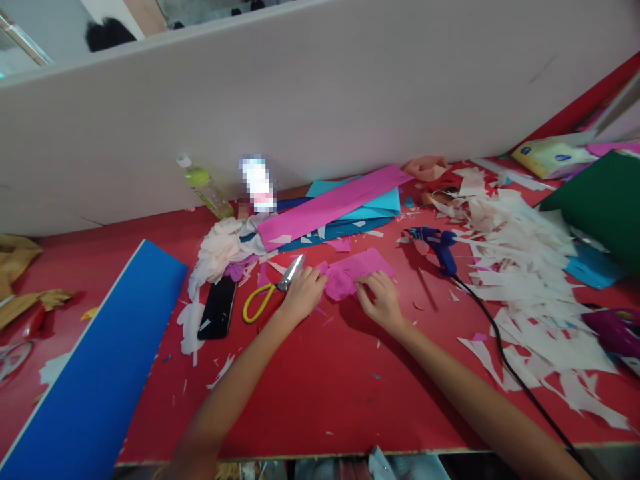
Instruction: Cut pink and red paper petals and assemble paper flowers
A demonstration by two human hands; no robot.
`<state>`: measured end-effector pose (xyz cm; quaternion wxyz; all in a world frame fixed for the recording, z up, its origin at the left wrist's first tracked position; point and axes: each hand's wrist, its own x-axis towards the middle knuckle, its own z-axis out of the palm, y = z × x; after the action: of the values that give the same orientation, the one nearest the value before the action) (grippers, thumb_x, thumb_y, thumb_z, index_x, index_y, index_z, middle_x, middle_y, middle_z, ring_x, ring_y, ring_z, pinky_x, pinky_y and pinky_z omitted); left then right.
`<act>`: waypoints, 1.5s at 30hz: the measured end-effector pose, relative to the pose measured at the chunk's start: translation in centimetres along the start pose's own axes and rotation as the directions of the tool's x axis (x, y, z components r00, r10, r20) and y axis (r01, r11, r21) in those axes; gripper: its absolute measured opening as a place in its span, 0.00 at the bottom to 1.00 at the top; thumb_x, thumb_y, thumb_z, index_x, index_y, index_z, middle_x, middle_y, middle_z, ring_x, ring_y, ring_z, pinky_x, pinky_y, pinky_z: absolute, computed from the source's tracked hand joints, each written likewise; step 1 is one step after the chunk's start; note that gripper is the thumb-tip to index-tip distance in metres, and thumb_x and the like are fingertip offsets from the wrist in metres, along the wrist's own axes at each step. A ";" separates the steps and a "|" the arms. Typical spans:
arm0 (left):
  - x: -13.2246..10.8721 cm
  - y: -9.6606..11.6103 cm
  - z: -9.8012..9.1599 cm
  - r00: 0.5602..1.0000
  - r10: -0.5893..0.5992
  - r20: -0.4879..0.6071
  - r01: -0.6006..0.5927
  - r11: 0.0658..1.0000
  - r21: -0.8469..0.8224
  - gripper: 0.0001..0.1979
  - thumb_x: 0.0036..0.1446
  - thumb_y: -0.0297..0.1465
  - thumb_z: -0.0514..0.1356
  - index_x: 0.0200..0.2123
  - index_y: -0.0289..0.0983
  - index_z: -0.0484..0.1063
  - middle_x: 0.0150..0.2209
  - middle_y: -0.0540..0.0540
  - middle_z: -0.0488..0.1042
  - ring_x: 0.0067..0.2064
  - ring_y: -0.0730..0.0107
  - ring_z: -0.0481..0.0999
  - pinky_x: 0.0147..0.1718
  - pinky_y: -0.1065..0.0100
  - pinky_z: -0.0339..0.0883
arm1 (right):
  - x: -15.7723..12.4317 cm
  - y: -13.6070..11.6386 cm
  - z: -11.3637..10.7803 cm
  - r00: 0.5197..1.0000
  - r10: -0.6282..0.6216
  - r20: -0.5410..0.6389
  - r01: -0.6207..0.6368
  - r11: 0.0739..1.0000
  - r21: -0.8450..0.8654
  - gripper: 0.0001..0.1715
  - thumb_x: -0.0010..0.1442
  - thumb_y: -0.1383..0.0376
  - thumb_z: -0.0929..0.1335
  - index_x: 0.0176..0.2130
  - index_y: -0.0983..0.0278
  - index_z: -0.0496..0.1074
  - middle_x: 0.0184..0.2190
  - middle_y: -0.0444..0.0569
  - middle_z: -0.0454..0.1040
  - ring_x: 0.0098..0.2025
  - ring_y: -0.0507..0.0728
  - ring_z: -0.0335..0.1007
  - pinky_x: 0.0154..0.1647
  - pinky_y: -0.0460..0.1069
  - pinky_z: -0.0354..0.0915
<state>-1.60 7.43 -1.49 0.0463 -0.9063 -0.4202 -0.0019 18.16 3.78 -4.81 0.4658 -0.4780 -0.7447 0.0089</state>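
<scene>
A piece of pink crepe-like paper is stretched between my two hands, just above the red table. My left hand pinches its left edge, with the fingers closed. At the right edge, my right hand grips the paper between thumb and fingers. Scissors with yellow handles lie beside my left hand, partly hidden by it. Behind the paper, a long folded pink sheet rests on turquoise and blue sheets.
A blue glue gun with a black cord lies to the right, near many white paper scraps. On the left are a black phone, a white ruffled paper bunch and a blue board. A bottle leans against the partition.
</scene>
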 end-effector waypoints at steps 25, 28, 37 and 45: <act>-1.0 -3.4 -3.8 0.990 -0.017 -0.139 0.030 0.995 0.096 0.12 0.61 0.28 0.47 0.36 0.36 0.70 0.36 0.42 0.70 0.41 0.60 0.66 0.41 0.59 0.58 | 0.0 0.0 -0.1 0.996 0.080 -0.036 -0.077 0.995 0.067 0.09 0.57 0.71 0.61 0.30 0.62 0.68 0.25 0.48 0.73 0.28 0.54 0.66 0.31 0.49 0.61; -1.8 -7.7 -5.7 0.950 -0.174 -0.259 0.206 0.973 0.102 0.13 0.61 0.30 0.47 0.39 0.36 0.71 0.39 0.41 0.70 0.43 0.58 0.65 0.42 0.59 0.56 | 0.0 0.0 -0.1 0.996 0.081 -0.044 -0.077 0.995 0.070 0.09 0.56 0.71 0.61 0.30 0.62 0.68 0.25 0.48 0.73 0.28 0.54 0.66 0.30 0.49 0.61; -5.2 -19.8 -4.3 0.721 -0.600 -0.347 0.688 0.679 0.255 0.18 0.60 0.32 0.43 0.42 0.31 0.70 0.39 0.35 0.71 0.45 0.50 0.62 0.41 0.55 0.49 | -0.2 0.2 0.3 0.992 0.124 0.002 -0.124 0.991 0.045 0.09 0.56 0.68 0.61 0.30 0.62 0.70 0.23 0.47 0.73 0.24 0.53 0.66 0.27 0.47 0.60; -4.3 -20.5 -2.9 0.700 -0.664 -0.262 0.714 0.647 0.269 0.18 0.57 0.31 0.45 0.39 0.31 0.72 0.38 0.33 0.72 0.43 0.49 0.63 0.39 0.56 0.49 | -0.3 0.3 0.5 0.962 0.273 -0.019 -0.267 0.951 0.157 0.09 0.55 0.67 0.61 0.30 0.62 0.70 0.22 0.45 0.72 0.21 0.52 0.64 0.26 0.47 0.60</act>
<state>-19.92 17.09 2.92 0.2319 -0.6516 -0.7222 -0.0080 18.06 3.98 -5.40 0.5102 -0.5384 -0.6598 0.1200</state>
